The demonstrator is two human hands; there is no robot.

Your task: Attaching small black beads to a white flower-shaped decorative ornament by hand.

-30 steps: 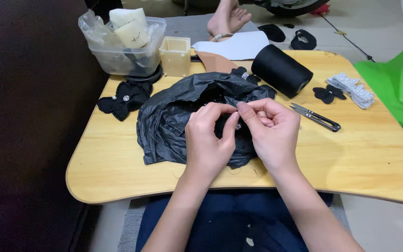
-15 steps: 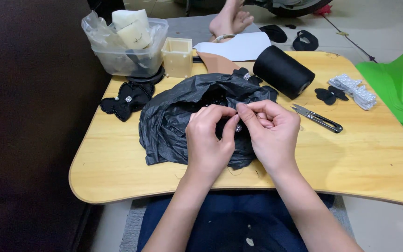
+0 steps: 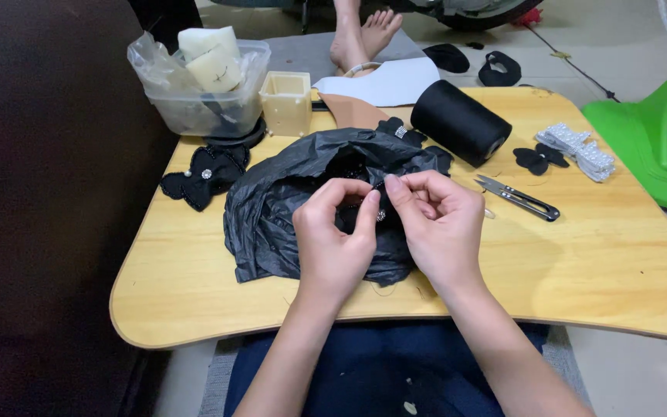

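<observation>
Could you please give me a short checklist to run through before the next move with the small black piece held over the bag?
1. Small black piece pinched between left hand and right hand: ok.
2. Black plastic bag lies under the hands: ok.
3. Thread snips lie beside the right hand: ok.
4. Black thread spool lies on the wooden table: ok.
5. Needle threaded: cannot tell.

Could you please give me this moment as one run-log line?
left hand: pinching small black piece | right hand: pinching same piece | under hands: black plastic bag | thread snips: on table
</observation>
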